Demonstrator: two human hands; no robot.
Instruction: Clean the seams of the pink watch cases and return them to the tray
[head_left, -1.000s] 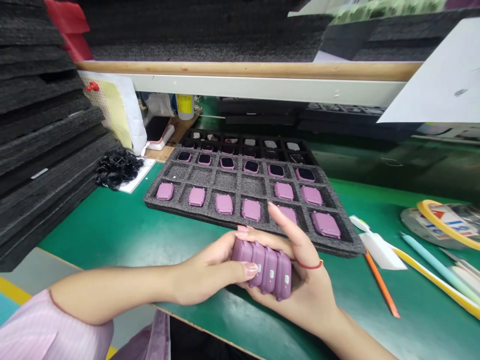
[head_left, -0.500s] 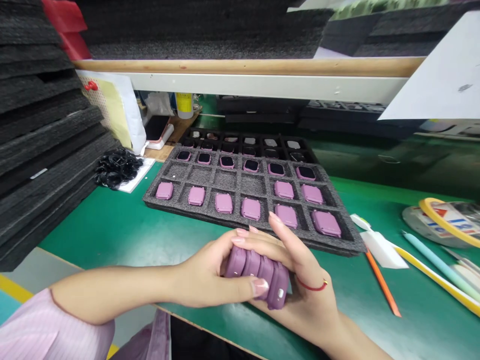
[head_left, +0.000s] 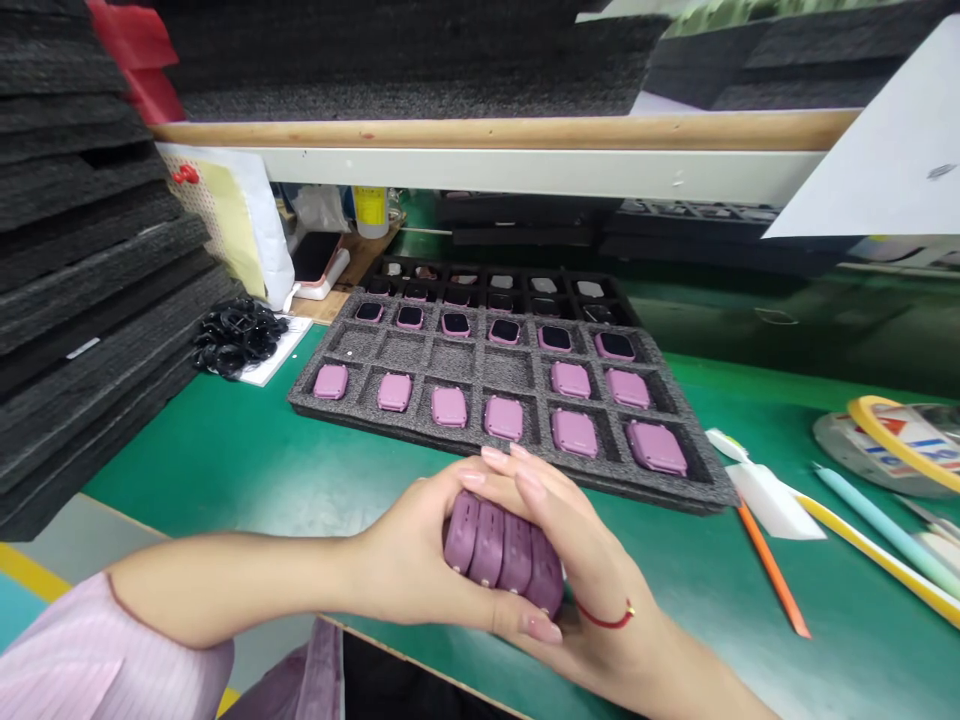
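Well, from my remote seat I see a green work surface (head_left: 247, 470) filling the middle of the frame, with a wood-edged shelf (head_left: 480, 135) across the top and a stack of black foam sheets (head_left: 75, 250) rising along the left side. A white paper (head_left: 877, 145) hangs at upper right and covers part of that shelf.

Just beyond the hands, mid-frame, a grey foam tray (head_left: 504, 371) holds purple cases; its front row shows plain purple faces, its farther row dark screens. Black coiled pieces (head_left: 240, 335) lie left of it, near a phone (head_left: 315, 258) on a white stand. Toward the right edge I have a white brush (head_left: 772, 500), an orange stick (head_left: 772, 570), a light blue pen (head_left: 885, 525) and a roll of tape (head_left: 847, 445).

Four purple watch cases (head_left: 502, 545) sit at lower centre, pressed together side by side on edge, narrow slotted edges up toward my camera. The row's long axis slants from upper left to lower right. The left hand (head_left: 435, 560) closes its fingers on the row, thumb along the near side; the right hand (head_left: 600, 590) cups the far side and right end, fingers curled over and hiding part of it
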